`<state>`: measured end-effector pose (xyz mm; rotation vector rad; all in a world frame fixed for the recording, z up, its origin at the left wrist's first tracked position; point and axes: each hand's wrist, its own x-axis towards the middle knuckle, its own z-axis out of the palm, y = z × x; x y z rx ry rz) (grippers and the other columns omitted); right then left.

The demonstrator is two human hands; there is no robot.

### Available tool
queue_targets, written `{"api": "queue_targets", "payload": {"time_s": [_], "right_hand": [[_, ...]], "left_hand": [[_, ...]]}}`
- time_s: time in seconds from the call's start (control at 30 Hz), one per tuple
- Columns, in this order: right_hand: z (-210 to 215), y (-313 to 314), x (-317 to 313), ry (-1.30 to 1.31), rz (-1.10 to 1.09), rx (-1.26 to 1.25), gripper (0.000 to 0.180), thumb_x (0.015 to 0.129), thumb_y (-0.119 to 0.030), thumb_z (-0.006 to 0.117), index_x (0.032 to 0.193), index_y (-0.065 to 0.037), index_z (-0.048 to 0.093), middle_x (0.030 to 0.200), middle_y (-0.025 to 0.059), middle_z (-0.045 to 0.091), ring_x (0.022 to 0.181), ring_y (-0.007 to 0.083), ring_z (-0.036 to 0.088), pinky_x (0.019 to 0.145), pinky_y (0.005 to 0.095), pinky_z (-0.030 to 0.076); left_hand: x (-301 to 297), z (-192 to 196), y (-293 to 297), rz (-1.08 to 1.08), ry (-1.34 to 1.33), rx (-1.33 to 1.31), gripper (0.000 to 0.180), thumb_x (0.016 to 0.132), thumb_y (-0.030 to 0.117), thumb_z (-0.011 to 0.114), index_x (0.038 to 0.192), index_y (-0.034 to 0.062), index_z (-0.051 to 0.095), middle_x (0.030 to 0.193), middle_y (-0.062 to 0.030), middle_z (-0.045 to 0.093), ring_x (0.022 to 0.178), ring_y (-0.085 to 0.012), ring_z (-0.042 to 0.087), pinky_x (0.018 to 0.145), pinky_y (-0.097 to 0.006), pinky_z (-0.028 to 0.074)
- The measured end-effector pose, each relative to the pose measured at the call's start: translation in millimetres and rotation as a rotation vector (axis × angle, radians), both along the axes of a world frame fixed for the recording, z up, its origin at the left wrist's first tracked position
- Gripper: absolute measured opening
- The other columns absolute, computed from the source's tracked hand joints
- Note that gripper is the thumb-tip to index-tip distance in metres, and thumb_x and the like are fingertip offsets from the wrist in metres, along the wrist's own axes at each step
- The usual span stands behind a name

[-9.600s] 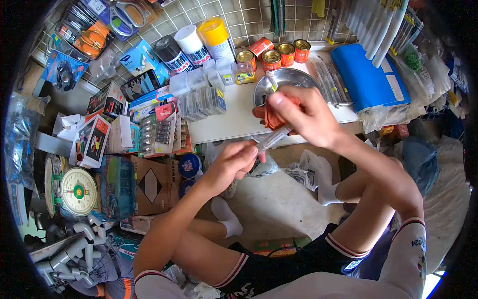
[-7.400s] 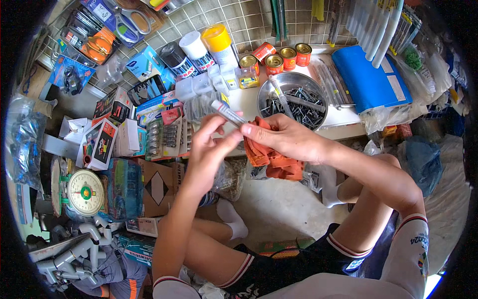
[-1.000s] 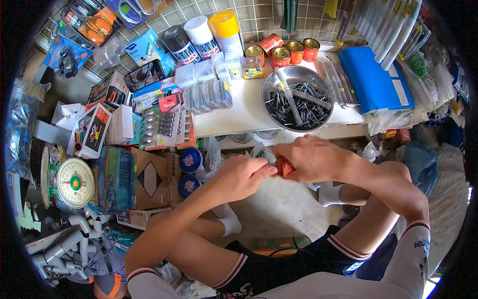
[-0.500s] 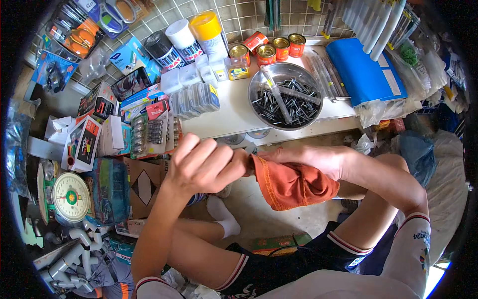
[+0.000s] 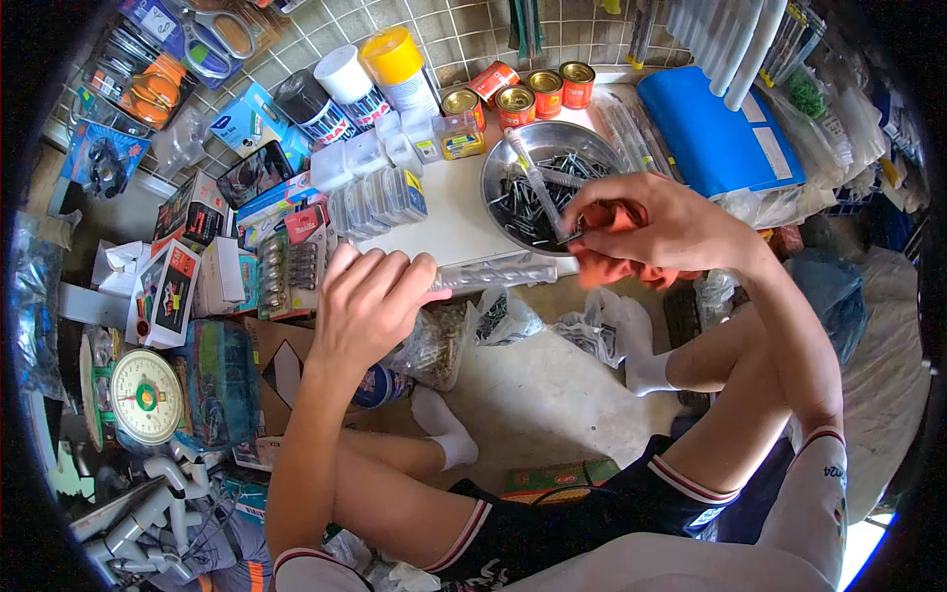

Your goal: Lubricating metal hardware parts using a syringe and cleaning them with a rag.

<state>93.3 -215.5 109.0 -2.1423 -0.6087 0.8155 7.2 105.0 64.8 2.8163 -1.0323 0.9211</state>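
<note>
My left hand (image 5: 367,301) is closed round one end of a long grey drill bit (image 5: 498,273), its spiral flutes pointing right along the white shelf's front edge. Bunched in my right hand (image 5: 671,232) is an orange cloth (image 5: 623,266), held over the right side of a round metal bowl (image 5: 490,202). The bowl contains many dark screws (image 5: 523,212) and a labelled bit (image 5: 538,183) lying slantwise. A small dark piece shows by my right fingertips; I cannot make out what it belongs to. The cloth and the drill bit are apart.
Behind the bowl stand several small orange tins (image 5: 546,94). Spray cans (image 5: 400,69) and clear plastic boxes (image 5: 380,202) crowd the shelf's left, a blue folder (image 5: 715,138) its right. Below are plastic bags (image 5: 505,318); a dial scale (image 5: 146,395) sits at left.
My right hand and the cloth have moved up and right, away from my left hand, to the bowl. The cloth is more bunched, and the drill bit's spiral length now shows bare.
</note>
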Motion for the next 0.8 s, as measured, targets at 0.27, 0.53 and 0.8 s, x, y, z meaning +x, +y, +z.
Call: {"api": "queue_targets", "payload": {"time_s": [0.27, 0.53, 0.8], "right_hand": [[0, 19, -24, 0.211, 0.218, -0.141, 0.031, 0.088, -0.016, 0.054, 0.107, 0.001, 0.071, 0.093, 0.0118, 0.072, 0.075, 0.0149, 0.066, 0.066, 0.0332, 0.053], [-26, 16, -31, 0.223, 0.301, 0.106, 0.052, 0.095, -0.054, 0.066, 0.100, -0.003, 0.072, 0.082, 0.0044, 0.069, 0.081, 0.0136, 0.062, 0.075, 0.0318, 0.051], [-32, -51, 50, -0.352, -0.207, 0.168, 0.043, 0.095, -0.036, 0.064, 0.096, 0.005, 0.074, 0.079, 0.0120, 0.076, 0.058, 0.0148, 0.067, 0.054, 0.0298, 0.053]], "left_hand": [[-2, -2, -13, -0.066, 0.014, 0.026, 0.022, 0.080, 0.023, 0.075, 0.098, 0.0110, 0.068, 0.076, 0.0006, 0.051, 0.072, -0.0181, 0.054, 0.067, -0.036, 0.037], [1, 5, -25, -0.128, 0.081, -0.078, 0.032, 0.068, 0.008, 0.080, 0.098, 0.0101, 0.072, 0.099, -0.0045, 0.064, 0.093, -0.0257, 0.062, 0.085, -0.041, 0.046], [1, -2, -13, 0.062, 0.011, -0.182, 0.049, 0.082, 0.005, 0.075, 0.128, 0.0203, 0.067, 0.126, -0.0054, 0.058, 0.113, -0.0278, 0.056, 0.094, -0.042, 0.043]]}}
